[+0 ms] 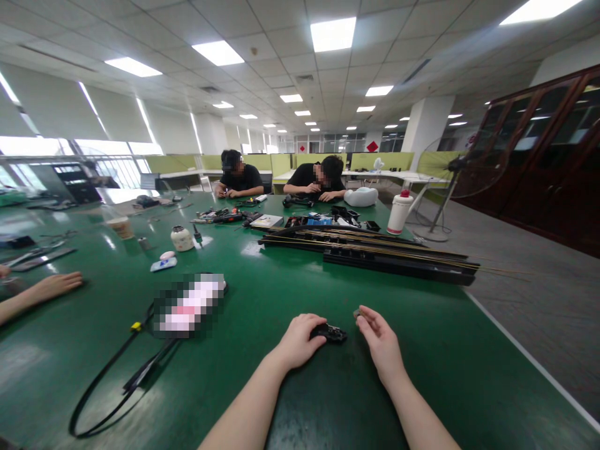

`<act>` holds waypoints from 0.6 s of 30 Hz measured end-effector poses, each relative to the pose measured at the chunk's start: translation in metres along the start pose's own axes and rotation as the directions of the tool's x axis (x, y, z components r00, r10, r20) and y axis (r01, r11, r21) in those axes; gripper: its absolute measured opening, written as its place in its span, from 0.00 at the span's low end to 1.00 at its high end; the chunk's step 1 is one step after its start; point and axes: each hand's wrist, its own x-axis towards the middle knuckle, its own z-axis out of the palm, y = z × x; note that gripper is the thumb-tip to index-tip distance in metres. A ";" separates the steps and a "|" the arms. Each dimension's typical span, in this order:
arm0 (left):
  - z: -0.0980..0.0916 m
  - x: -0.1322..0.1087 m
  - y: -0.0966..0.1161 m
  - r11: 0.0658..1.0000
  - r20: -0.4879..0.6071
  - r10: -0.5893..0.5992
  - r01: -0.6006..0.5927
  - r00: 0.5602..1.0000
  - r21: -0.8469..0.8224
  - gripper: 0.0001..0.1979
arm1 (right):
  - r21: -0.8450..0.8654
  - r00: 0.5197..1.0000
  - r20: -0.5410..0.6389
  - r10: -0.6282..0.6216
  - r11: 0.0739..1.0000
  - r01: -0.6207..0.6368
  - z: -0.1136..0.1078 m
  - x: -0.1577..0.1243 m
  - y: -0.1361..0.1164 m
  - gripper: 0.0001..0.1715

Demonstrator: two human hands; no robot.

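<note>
On the green tabletop (281, 287), my left hand (300, 340) is closed around one end of a small black mechanical part (334, 334). Its open side shows metallic bits, and its other end points right. Just beyond that end, my right hand (380, 340) pinches a tiny greyish piece (357, 314) between thumb and fingertips. The piece is too small to name and stays apart from the black part.
Long black rails with thin brass-coloured rods (398, 259) lie ahead to the right. A black cable loop (77, 400) rests at the left. Farther off are a white bottle (399, 214), a jar (182, 239) and several tools. Another person's hand (59, 285) lies at far left; two people (240, 178) sit opposite.
</note>
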 end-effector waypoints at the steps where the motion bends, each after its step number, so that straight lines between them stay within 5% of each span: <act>1: 0.000 0.000 0.000 1.000 0.000 0.001 -0.001 1.000 0.000 0.17 | -0.003 1.000 -0.001 0.001 1.000 -0.001 0.000 0.000 0.000 0.27; 10: 0.000 0.001 0.000 1.000 0.002 -0.010 0.010 1.000 0.012 0.17 | -0.074 0.998 -0.056 -0.019 0.997 0.015 0.001 0.002 0.002 0.26; 18: 0.002 0.001 -0.002 1.000 0.002 -0.006 0.006 1.000 0.021 0.16 | -0.131 0.992 0.103 -0.078 0.987 0.091 0.006 -0.002 0.008 0.24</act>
